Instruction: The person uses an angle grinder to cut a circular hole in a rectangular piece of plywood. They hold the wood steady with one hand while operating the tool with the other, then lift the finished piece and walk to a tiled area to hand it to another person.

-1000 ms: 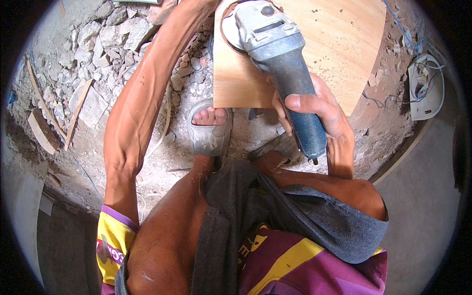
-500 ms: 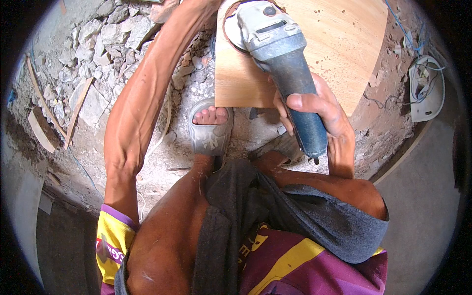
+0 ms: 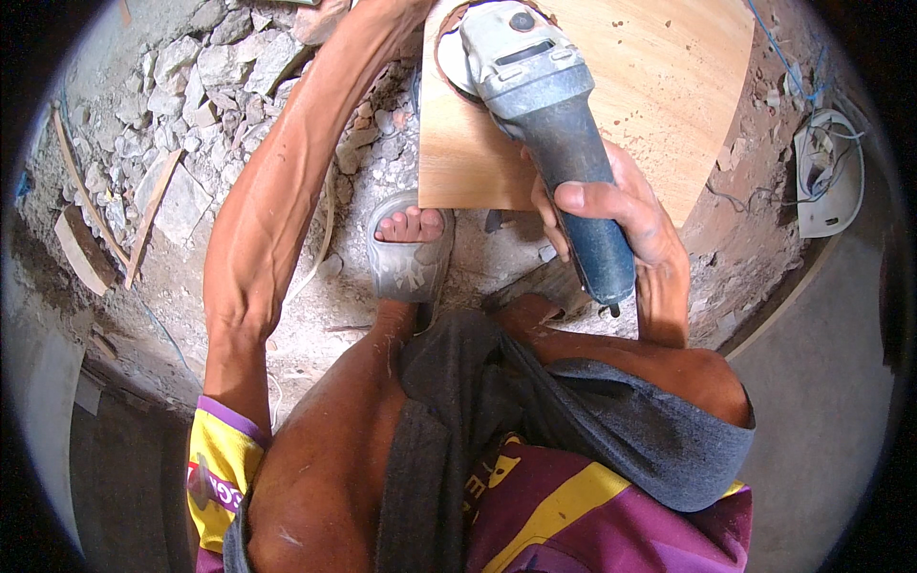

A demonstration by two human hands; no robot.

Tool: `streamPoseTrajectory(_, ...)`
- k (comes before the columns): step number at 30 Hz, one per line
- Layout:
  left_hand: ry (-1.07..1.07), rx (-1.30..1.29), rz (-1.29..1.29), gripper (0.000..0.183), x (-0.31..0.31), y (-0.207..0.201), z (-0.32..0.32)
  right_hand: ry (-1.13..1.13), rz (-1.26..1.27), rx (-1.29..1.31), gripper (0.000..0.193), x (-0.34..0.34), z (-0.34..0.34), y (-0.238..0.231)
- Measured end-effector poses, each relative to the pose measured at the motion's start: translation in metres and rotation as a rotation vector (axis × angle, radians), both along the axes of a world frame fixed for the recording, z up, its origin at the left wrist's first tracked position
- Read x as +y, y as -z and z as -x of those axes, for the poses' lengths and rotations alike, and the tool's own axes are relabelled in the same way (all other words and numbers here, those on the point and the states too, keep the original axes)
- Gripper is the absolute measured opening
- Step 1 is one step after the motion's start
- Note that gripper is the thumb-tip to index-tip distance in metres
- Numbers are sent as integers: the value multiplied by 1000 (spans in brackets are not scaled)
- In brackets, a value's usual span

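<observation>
My right hand [image 3: 611, 205] is wrapped round the dark blue body of an angle grinder [image 3: 554, 124], thumb across the top and fingers beneath. Its pale metal head and round disc lie over the far left part of a wood-grain board [image 3: 669, 86], which is sprinkled with brown dust and crumbs. Along the left, my left forearm [image 3: 287, 172] reaches up to the top edge of the picture, close to the board's far left corner. The left hand itself is out of the picture, so its fingers and anything in them are hidden.
Broken stone rubble [image 3: 191, 105] covers the ground at left, with thin wooden strips [image 3: 153, 220] on it. My sandalled foot [image 3: 411, 244] stands at the board's near left corner. At right lies a white plastic shell-like object [image 3: 829, 172] with wires; a blue cord [image 3: 793, 72] runs nearby.
Almost nothing differs. The whole picture has shifted very slightly, while the grinder, the board and both arms keep their places relative to one another.
</observation>
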State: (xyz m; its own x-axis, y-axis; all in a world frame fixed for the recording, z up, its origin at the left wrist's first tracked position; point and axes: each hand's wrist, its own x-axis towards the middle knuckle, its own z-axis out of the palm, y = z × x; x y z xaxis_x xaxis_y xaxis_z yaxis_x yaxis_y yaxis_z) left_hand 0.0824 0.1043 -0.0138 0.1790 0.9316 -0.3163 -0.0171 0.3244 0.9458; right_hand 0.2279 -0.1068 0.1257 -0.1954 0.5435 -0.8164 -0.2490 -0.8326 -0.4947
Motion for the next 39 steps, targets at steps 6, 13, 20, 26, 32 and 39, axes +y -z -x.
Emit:
streamPoseTrajectory(6, -7, 2, -5, 41, 4, 5, -2, -8, -12, -16, 68, 0, 0, 1)
streamPoseTrajectory(13, -23, -23, 18, 41, 6, 12, -4, -27, -16, 39, 54, -3, -5, 8)
streamPoseTrajectory(20, -28, -3, -6, 41, 7, 11, -3, 49, -11, 23, 69, 0, 1, 3)
streamPoseTrajectory(26, -5, 20, -50, 39, 1, 2, 1, 35, -9, 11, 71, -1, 1, 3)
streamPoseTrajectory(32, -10, -24, 5, 40, 5, 10, -2, 28, -17, 16, 71, -1, 2, 2)
streamPoseTrajectory(39, -14, -11, -8, 39, 1, 1, 2, 5, -5, 10, 69, -1, 1, 2)
